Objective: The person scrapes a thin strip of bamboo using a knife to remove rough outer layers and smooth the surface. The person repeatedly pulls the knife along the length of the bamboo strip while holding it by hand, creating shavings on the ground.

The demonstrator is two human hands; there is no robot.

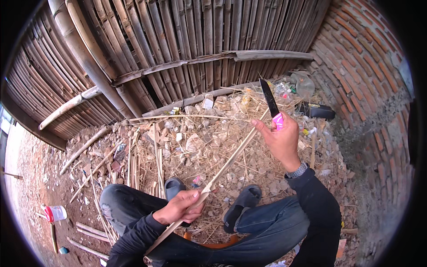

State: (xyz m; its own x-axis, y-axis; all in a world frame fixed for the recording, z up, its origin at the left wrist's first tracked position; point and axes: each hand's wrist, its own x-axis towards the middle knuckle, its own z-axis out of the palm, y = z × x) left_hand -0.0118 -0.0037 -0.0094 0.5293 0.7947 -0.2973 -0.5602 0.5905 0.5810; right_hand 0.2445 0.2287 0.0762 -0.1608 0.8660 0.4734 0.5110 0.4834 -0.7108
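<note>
- The left hand (183, 208) is closed around the long pale strip (231, 161), near the legs, likely so it cannot wobble.
- The strip slants from near left to far right, between both hands.
- The right hand (283, 139) is wrapped around the pink handle of the knife (269, 96). Its thumb is by the strip; I cannot tell if it pinches it.
- The black blade points far, perhaps so it faces away from the legs.
</note>
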